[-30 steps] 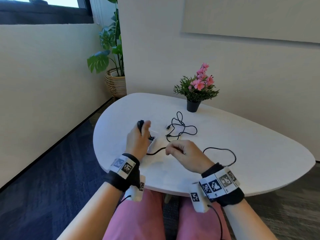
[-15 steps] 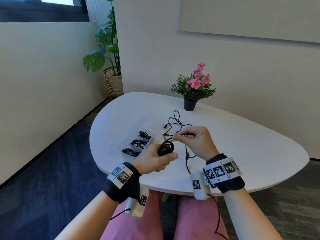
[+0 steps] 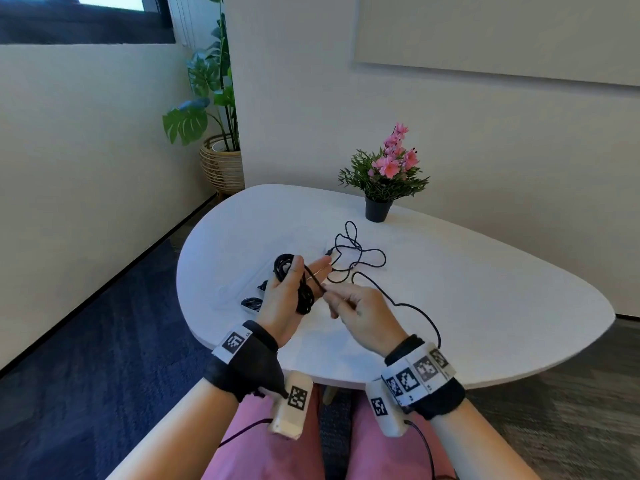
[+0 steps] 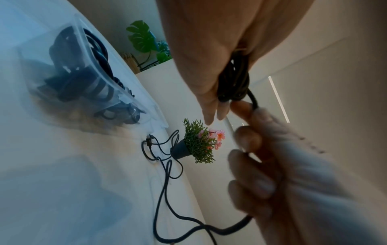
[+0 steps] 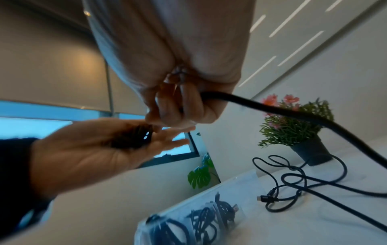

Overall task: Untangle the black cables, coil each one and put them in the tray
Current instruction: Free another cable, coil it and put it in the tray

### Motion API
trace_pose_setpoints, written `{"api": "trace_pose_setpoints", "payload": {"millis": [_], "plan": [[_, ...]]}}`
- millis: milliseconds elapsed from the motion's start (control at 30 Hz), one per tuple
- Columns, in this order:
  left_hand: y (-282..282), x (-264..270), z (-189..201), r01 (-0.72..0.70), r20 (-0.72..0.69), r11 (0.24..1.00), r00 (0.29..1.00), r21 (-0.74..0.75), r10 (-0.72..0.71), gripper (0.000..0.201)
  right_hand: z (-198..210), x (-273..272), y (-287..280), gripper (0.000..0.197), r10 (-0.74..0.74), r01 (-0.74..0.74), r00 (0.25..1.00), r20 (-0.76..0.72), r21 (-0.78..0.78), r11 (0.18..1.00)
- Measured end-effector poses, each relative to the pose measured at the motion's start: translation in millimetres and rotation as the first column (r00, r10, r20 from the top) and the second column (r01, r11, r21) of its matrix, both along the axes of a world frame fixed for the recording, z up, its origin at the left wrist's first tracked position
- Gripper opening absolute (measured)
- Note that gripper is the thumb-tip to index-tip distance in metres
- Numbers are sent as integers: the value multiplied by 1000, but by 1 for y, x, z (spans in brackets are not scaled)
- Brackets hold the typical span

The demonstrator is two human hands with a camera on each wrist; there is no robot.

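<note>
One black cable [image 3: 360,258] is in work; part of it is wound into a coil [image 3: 294,282] around the left hand [image 3: 289,299], whose fingers are straight and held together, the thumb pressing the loops. The right hand [image 3: 360,313], at 3 o'clock of the left, pinches the cable's free run between thumb and curled fingers. The rest lies in loose loops on the white table [image 3: 485,289], toward 12 o'clock. One clear tray [image 3: 242,289], at 9 o'clock of the left hand, holds three coiled cables. One potted pink-flowered plant [image 3: 384,174] stands at the far edge. The wristbands carry black-and-white square markers, with no readable writing.
</note>
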State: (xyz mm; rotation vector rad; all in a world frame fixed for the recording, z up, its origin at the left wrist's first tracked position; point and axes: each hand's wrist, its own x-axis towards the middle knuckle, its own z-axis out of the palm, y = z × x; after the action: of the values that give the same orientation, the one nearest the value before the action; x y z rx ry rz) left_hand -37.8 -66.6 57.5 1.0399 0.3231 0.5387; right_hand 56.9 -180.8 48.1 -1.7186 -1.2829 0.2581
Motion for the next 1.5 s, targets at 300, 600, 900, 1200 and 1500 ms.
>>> {"api": "trace_pose_setpoints", "payload": {"millis": [300, 600, 900, 1200, 1500], "plan": [[6, -2, -2, -32, 7, 999, 999, 42, 31, 42, -4, -9, 9, 21, 10, -7, 999, 30, -98, 995], [-1, -2, -3, -37, -40, 998, 998, 60, 40, 39, 0, -12, 15, 20, -25, 24, 994, 105, 11, 1000], [-1, 1, -11, -118, -82, 992, 990, -52, 114, 33, -7, -14, 27, 20, -169, 136, 964, 205, 165, 977], [22, 2, 5, -246, 186, 917, 931, -315, 313, 22, -3, -11, 18, 48, -26, 45, 998, 65, -297, 954], [54, -10, -5, -169, -344, 839, 857, 517, 384, 36, 30, 22, -9, 14, -69, 61, 988, -138, -61, 996]]}}
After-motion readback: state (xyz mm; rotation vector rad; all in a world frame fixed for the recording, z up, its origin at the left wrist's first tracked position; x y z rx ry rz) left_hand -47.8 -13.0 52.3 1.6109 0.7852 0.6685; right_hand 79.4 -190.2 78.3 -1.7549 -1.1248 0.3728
